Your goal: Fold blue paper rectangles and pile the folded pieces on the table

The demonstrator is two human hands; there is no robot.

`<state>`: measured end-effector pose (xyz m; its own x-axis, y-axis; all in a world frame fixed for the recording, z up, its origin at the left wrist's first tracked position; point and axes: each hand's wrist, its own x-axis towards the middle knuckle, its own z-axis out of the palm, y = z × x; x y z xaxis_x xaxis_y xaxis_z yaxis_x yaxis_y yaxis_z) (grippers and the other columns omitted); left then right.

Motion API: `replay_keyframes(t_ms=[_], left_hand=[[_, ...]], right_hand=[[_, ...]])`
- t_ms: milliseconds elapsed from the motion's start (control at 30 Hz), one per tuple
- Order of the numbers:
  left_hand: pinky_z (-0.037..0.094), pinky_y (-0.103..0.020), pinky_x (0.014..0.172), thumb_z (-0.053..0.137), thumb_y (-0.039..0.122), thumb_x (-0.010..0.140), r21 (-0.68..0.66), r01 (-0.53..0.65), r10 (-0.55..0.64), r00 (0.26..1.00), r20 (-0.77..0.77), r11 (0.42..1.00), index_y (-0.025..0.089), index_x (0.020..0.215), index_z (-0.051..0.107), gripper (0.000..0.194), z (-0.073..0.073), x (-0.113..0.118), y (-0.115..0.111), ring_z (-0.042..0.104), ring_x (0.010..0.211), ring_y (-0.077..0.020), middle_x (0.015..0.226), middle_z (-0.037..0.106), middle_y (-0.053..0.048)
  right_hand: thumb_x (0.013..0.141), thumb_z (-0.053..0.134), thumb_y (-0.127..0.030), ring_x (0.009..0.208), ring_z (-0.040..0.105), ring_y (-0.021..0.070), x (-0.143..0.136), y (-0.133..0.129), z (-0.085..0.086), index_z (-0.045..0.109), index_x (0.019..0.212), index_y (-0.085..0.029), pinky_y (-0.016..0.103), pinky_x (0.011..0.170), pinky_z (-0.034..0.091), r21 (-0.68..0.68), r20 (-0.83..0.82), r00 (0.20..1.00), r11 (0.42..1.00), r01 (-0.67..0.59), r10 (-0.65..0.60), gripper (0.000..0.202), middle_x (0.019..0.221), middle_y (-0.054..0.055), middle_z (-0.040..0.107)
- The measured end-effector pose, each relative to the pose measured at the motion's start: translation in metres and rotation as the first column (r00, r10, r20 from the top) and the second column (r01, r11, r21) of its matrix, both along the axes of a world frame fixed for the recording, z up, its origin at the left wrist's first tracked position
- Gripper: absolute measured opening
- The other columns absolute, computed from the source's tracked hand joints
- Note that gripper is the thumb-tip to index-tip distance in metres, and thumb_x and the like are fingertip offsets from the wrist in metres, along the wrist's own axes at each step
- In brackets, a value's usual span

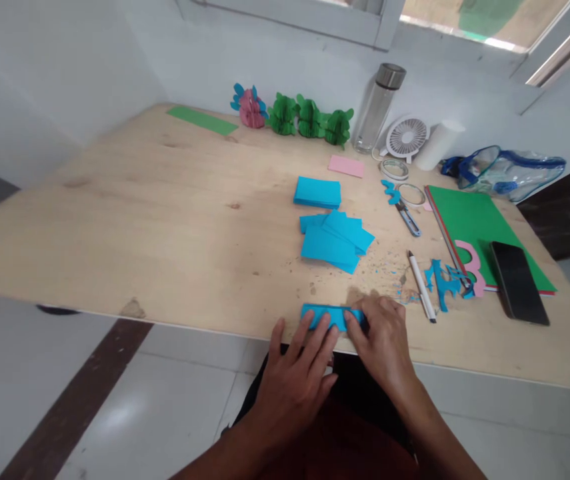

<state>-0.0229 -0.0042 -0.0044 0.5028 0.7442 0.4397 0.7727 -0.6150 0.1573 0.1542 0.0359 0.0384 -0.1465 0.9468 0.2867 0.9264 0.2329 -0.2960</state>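
Pale wood-grained tabletop (165, 200) set against a white wall (89, 60), with a window above, as viewed by an onlooker in the room. At the near edge, beneath both hands, lies a narrow strip of folded bright-blue paper (337, 316). Left hand (292, 373): fingers spread, the tips laid on the strip. Right hand (385, 330): fingers curled at the strip's right end, the thumb resting on it; I cannot tell whether the paper is pinched.

Just beyond the left hand's fingertips, loose blue paper rectangles (329, 245) overlap in a fan; behind these sits a squared stack of blue paper rectangles (318, 191). Near the right hand, on its outer side, are a white pen with dark ends (421, 287) and jagged blue paper offcuts (445, 285). Farther to that side, a black smartphone (519, 283) and a scalloped pink paper cutout (475, 263) rest on a large green sheet (479, 213).

Well beyond the hands, along the wall, stand a pink paper model with blue parts (251, 109), three green paper models (309, 119), a clear bottle with a metallic cap (377, 113) and a small white fan (407, 138).
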Motion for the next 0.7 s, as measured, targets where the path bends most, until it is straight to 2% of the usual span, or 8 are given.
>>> replay_keyframes(t_ms=[267,500,700], left_hand=[[0.003,-0.054,0.117,0.049,0.048,0.088,-0.016,-0.028,0.027,0.998,-0.054,0.999,0.021,0.141,0.041,0.06,0.0007,-0.0004,-0.0006,0.018,0.144,-0.0301,0.153,0.032,-0.005],[0.005,-0.053,0.117,0.051,0.046,0.088,-0.015,-0.021,0.02,1.0,-0.023,1.0,0.021,0.139,0.044,0.057,-0.0016,-0.0036,-0.0029,0.023,0.143,-0.0282,0.147,0.043,-0.005],[0.007,-0.053,0.117,0.052,0.047,0.087,-0.037,-0.025,0.024,0.999,-0.028,0.999,0.022,0.138,0.046,0.056,-0.0008,-0.0036,-0.0031,0.025,0.142,-0.0289,0.147,0.043,-0.005]], right_hand=[[0.095,0.042,-0.033,0.075,0.051,0.0223,-0.0011,0.0025,0.001,0.055,0.075,-0.02,0.034,0.072,0.029,0.028,0.086,0.996,1.0,-0.007,0.005,0.027,0.069,0.003,0.057],[0.095,0.041,-0.032,0.074,0.053,0.0231,-0.001,0.0065,0.0025,0.058,0.078,-0.02,0.034,0.07,0.028,0.032,0.154,0.988,0.999,-0.025,0.02,0.027,0.069,0.004,0.058],[0.094,0.042,-0.03,0.074,0.054,0.0225,-0.0015,0.0082,0.0048,0.057,0.077,-0.021,0.033,0.07,0.028,0.012,0.155,0.987,0.999,-0.04,0.038,0.025,0.069,0.004,0.06]])
